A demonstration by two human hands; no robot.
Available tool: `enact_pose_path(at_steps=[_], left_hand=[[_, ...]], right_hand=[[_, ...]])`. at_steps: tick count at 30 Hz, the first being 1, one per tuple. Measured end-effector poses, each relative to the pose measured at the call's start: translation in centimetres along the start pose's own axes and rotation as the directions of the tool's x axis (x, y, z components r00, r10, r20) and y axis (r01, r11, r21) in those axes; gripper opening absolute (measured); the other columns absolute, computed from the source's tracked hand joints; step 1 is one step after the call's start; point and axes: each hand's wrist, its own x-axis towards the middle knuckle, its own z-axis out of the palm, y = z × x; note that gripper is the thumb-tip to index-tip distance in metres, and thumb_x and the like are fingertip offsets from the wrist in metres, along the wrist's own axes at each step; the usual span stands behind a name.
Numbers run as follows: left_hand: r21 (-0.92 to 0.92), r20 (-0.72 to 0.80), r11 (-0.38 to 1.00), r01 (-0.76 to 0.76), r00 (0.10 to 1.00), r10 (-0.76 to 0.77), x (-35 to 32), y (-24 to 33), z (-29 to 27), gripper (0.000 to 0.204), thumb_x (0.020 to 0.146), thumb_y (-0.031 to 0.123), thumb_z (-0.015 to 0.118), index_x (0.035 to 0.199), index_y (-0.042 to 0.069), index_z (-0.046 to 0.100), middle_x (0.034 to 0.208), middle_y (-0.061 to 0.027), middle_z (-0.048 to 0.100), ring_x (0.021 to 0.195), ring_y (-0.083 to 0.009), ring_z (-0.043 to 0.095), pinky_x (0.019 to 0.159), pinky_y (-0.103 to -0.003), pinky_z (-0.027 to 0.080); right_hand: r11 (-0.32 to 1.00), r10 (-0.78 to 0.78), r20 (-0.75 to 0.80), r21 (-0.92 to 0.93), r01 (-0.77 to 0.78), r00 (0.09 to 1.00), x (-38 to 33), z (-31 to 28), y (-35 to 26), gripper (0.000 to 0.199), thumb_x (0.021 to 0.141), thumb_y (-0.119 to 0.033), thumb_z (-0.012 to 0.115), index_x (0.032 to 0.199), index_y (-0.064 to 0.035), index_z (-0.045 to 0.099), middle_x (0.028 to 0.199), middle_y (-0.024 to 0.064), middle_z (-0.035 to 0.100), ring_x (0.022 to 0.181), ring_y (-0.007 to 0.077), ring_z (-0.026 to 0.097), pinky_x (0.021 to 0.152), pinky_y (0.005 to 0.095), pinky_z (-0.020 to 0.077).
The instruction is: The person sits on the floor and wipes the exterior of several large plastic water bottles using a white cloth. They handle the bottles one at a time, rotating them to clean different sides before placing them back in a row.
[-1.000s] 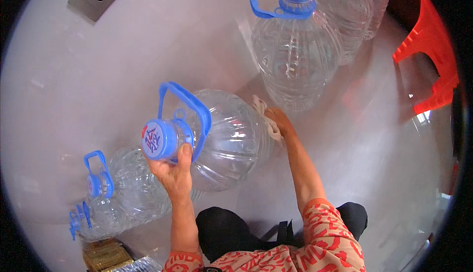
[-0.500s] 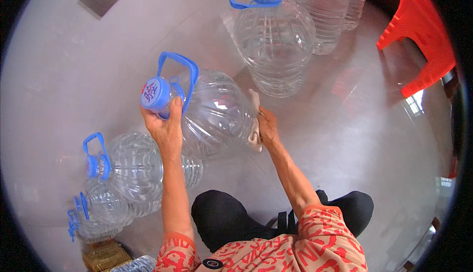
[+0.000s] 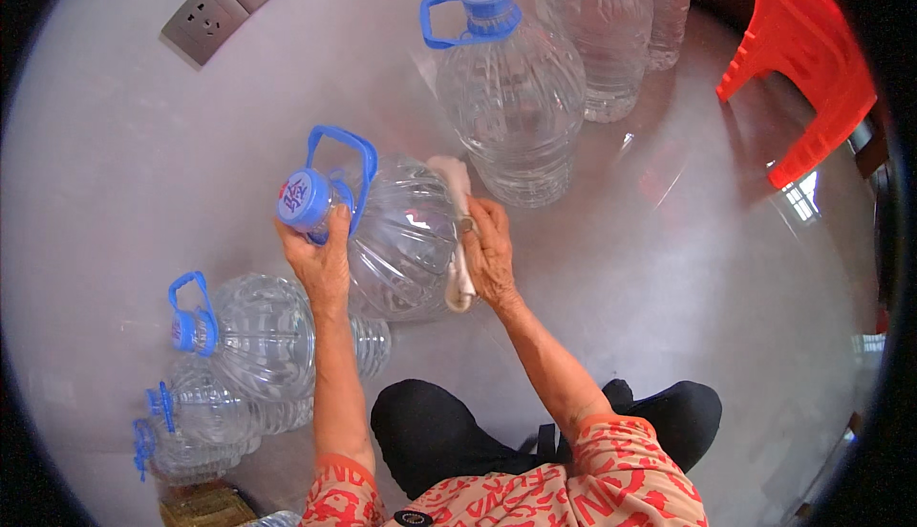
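Note:
A large clear ribbed water bottle with a blue cap and a blue loop handle stands in front of me, its top tilted to the left. My left hand is closed around its neck, just below the cap, with the thumb on the near side. Against the bottle's right side my right hand presses a folded whitish cloth, fingers bent over it. Part of the cloth is hidden behind those fingers. The bottle's lower body is mostly out of sight below its shoulder.
Another capped bottle stands just beyond, with more bottles behind it. To the left, several bottles form a row. A red plastic stool is at the far right. Wall sockets show at the upper left.
My right hand and the cloth have slid left and up along the bottle's side, and more of the hand's back now shows. My left hand keeps its hold. The whole view has shifted slightly.

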Motion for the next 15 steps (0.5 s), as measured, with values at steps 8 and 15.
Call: enact_pose_path(at_steps=[8,15], left_hand=[[-0.003,-0.002,0.999,0.036,0.999,-0.036,0.2,-0.2,0.3,0.056,0.080,0.020,0.075,0.124,0.000,0.046,0.113,-0.0088,0.053,0.103,-0.0173,0.051,0.094,-0.033,0.039],[0.057,-0.027,0.998,-0.013,1.000,0.015,0.3,-0.8,0.0,0.058,0.080,0.030,0.075,0.123,0.002,0.047,0.113,-0.0092,0.054,0.105,-0.0199,0.051,0.094,-0.035,0.039]], right_hand=[[0.944,0.306,0.066,-0.149,-0.293,0.950,-4.0,-0.2,10.2,0.036,0.089,-0.012,0.047,0.121,0.0023,0.049,0.114,0.0268,0.048,0.106,0.0409,0.049,0.092,0.0418,0.0404],[0.861,0.422,0.046,-0.332,-0.384,0.906,-6.1,0.5,10.0,0.037,0.089,-0.014,0.045,0.122,0.0021,0.047,0.103,0.0295,0.048,0.094,0.0441,0.050,0.082,0.0485,0.0409]])
